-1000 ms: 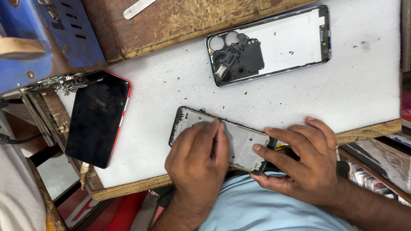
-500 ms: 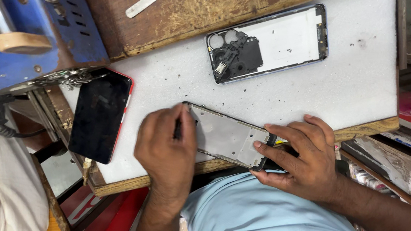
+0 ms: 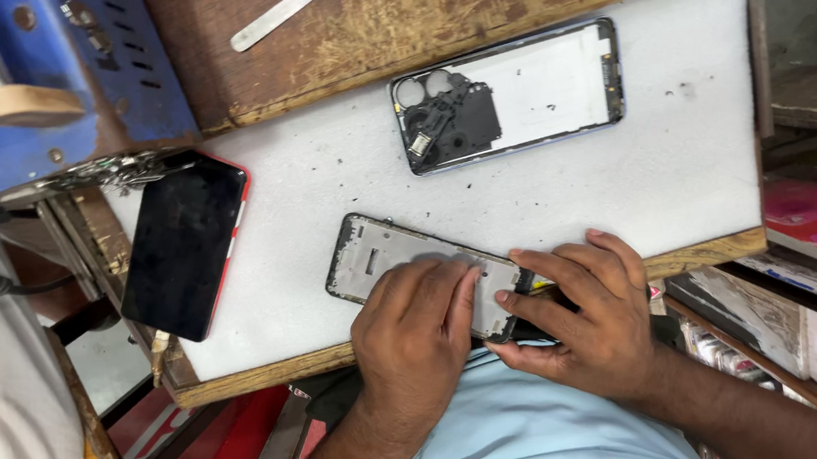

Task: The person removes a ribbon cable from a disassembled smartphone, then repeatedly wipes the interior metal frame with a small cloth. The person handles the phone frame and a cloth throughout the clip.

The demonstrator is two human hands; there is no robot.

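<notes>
Phone frame [image 3: 371, 255] flat under left hand [image 3: 414, 334], right hand [image 3: 591, 312] gripping end.

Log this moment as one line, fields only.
left hand: pressing flat on phone frame | right hand: gripping frame's near end | frame: lying on white foam mat

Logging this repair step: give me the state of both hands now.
Left hand: flat, palm down on the grey rectangular phone frame.
Right hand: gripping that frame's near end.
</notes>
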